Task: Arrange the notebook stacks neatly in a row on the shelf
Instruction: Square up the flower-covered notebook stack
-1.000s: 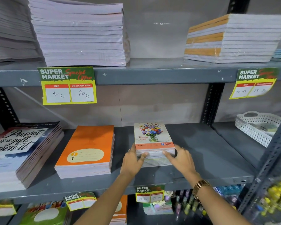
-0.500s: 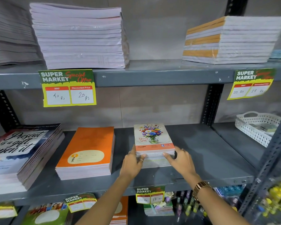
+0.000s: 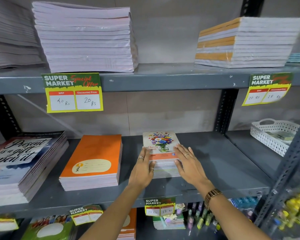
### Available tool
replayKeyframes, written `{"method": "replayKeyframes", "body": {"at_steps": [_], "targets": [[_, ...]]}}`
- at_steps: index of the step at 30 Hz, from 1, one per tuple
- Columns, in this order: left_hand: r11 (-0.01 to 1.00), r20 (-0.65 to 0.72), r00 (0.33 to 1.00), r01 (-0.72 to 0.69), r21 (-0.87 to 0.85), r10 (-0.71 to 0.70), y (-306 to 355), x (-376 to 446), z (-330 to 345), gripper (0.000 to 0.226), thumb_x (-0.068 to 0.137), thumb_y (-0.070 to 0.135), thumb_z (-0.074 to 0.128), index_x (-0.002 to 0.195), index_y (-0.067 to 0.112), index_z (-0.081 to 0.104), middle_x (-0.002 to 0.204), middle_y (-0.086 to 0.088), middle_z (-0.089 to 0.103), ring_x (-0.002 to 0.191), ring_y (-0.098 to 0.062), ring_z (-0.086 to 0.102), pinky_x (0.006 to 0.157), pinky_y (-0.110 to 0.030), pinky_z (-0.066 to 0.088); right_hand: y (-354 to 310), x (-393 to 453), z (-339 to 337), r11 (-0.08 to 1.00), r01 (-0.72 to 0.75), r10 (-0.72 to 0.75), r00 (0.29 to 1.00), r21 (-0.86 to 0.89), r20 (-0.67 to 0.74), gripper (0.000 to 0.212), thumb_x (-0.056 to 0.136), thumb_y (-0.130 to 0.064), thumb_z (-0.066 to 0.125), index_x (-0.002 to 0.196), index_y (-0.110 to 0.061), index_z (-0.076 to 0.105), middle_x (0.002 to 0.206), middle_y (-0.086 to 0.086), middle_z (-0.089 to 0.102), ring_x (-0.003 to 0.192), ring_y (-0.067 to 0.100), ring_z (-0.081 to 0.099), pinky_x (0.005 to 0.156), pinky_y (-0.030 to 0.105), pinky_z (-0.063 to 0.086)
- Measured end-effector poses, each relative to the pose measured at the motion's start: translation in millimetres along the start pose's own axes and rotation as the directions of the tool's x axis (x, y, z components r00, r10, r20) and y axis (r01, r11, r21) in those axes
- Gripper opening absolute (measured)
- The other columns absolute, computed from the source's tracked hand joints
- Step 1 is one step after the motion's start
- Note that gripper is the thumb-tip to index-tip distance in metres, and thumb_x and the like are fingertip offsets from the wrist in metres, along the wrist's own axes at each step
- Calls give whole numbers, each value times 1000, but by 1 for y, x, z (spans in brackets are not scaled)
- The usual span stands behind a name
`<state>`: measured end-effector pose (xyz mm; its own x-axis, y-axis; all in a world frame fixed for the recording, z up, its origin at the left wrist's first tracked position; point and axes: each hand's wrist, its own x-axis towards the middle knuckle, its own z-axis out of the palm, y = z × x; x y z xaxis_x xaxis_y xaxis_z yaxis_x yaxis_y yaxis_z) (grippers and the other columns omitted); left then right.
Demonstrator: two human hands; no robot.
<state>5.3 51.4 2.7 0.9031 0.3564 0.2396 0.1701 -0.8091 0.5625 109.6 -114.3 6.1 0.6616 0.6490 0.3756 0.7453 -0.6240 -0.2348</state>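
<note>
A small stack of flower-cover notebooks (image 3: 160, 142) stands on the middle grey shelf (image 3: 215, 163). My left hand (image 3: 143, 168) presses flat against the stack's left side, thumb on its front edge. My right hand (image 3: 189, 163) lies against the right side, fingers stretched along the top cover. Left of it sits an orange notebook stack (image 3: 93, 160), and further left a slanted stack with script lettering (image 3: 19, 161).
The upper shelf holds tall pale notebook stacks (image 3: 85, 38) and an orange-spined stack (image 3: 246, 42). Price tags (image 3: 74, 92) hang from shelf edges. A white perforated basket (image 3: 274, 135) sits on the right shelf. A metal upright (image 3: 287, 170) stands at the right front.
Both hands have slid forward from the stack's front corners along its sides. The right hand's fingers now reach over the top cover.
</note>
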Motion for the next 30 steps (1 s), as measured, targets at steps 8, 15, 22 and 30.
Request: {"method": "replayKeyframes", "body": {"at_steps": [8,15,22,30], "targets": [[998,40,997,58,27,-59,3,0,1,58,98,24,38,148,24,9,160,4,0,131,-19,42,101,-36,46,2,1,7,1000,-6,6,1000,20,6,81,81,-48,2,142,-10,40,150,4,39,143,17,29,115,25,1],[998,43,998,55,20,-56,2,0,-1,57,98,20,39,148,23,12,160,4,3,130,-20,44,102,-35,45,1,-1,10,999,-10,8,998,-34,-70,58,88,-33,26,122,-5,64,127,9,64,122,25,58,107,41,27],[999,32,999,38,5,-38,1,1,1,56,98,19,40,148,24,14,160,3,3,132,-22,43,105,-37,42,-1,-2,6,993,4,-15,995,-114,-95,46,83,-26,38,106,-8,73,108,5,75,102,20,71,88,41,51],[915,25,990,141,-377,-142,0,-12,3,84,91,38,50,147,19,-9,152,-3,32,138,-25,32,112,-44,28,1,-11,7,981,-85,91,996,176,-24,61,97,-39,37,150,-12,22,157,-1,21,146,16,18,116,35,26]]}}
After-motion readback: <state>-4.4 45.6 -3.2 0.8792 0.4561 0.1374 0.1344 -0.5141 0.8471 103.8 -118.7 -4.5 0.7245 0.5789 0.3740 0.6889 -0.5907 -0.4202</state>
